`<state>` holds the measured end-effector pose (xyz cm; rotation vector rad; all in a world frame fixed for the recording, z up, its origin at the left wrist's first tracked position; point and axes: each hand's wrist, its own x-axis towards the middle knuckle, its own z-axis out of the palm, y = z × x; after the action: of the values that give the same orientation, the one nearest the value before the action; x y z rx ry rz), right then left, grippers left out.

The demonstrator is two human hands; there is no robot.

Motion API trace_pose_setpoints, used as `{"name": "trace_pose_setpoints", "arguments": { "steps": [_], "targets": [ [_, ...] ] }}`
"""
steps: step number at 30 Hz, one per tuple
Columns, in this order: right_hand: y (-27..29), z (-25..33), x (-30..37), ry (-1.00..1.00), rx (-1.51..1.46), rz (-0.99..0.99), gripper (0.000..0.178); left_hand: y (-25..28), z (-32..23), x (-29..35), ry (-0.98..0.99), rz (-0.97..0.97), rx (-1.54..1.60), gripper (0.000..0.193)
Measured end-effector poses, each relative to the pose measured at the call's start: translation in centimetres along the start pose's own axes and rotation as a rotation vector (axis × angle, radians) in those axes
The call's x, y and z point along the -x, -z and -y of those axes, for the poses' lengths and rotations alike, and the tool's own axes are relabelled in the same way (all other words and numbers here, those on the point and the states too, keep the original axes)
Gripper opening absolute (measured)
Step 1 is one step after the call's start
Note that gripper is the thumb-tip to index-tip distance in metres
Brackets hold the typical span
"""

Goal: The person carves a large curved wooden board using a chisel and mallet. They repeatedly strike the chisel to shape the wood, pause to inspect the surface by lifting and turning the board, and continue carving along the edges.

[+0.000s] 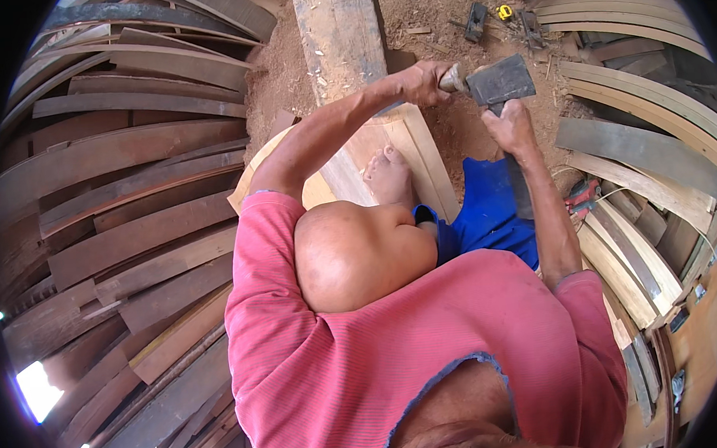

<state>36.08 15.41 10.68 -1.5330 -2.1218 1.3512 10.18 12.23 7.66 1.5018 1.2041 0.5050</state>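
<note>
My left hand (pixel 426 83) is closed round what looks like a chisel, its pale, rounded handle end (pixel 452 79) sticking out to the right. The blade is mostly hidden. In my right hand (pixel 512 127) is a mallet with a dark, blocky head (pixel 502 80), close beside that handle end. Whether the two touch I cannot tell. Below my left hand lies a pale wooden workpiece (pixel 429 151) of joined boards. My bare foot (pixel 389 176) presses on it.
A thick, worn plank (pixel 339 34) runs away at the top, amid wood shavings (pixel 420 6). Beyond the mallet lie a dark hand plane (pixel 475 21) and a yellow tape measure (pixel 505 12). Curved boards are stacked left (pixel 120 167) and right (pixel 638 140). A red power tool (pixel 582 198) lies at right.
</note>
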Motion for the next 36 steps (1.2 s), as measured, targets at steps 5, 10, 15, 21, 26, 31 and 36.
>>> {"name": "trace_pose_setpoints", "arguments": {
  "steps": [5, 10, 15, 21, 26, 31, 36],
  "targets": [
    [3.6, 0.4, 0.0, -0.337, -0.176, 0.099, 0.030, 1.7, -2.6, -0.5, 0.143, 0.075, -0.019, 0.040],
    [-1.5, -1.8, 1.0, -0.091, 0.261, 0.086, 0.039, 0.9, -0.4, 0.6, 0.170, 0.164, -0.089, 0.044],
    [-1.4, -1.5, 3.8, -0.126, 0.003, 0.192, 0.039, 3.0, 0.9, 3.9, 0.200, -0.109, 0.014, 0.038],
    [2.6, -0.1, 2.5, -0.225, -0.377, 0.133, 0.017, 4.7, -3.6, 2.3, 0.057, -0.349, 0.205, 0.032],
    [5.3, 4.5, 2.0, -0.265, -0.385, 0.023, 0.015, 4.2, -2.4, 2.5, 0.041, -0.278, 0.176, 0.032],
    [6.0, 5.4, 1.8, -0.229, -0.406, -0.110, 0.016, 3.8, -2.3, 3.1, 0.072, -0.247, 0.175, 0.037],
    [6.4, 6.1, 1.3, -0.224, -0.373, -0.101, 0.019, 3.6, -2.9, 3.2, 0.054, -0.193, 0.100, 0.037]
  ]
}}
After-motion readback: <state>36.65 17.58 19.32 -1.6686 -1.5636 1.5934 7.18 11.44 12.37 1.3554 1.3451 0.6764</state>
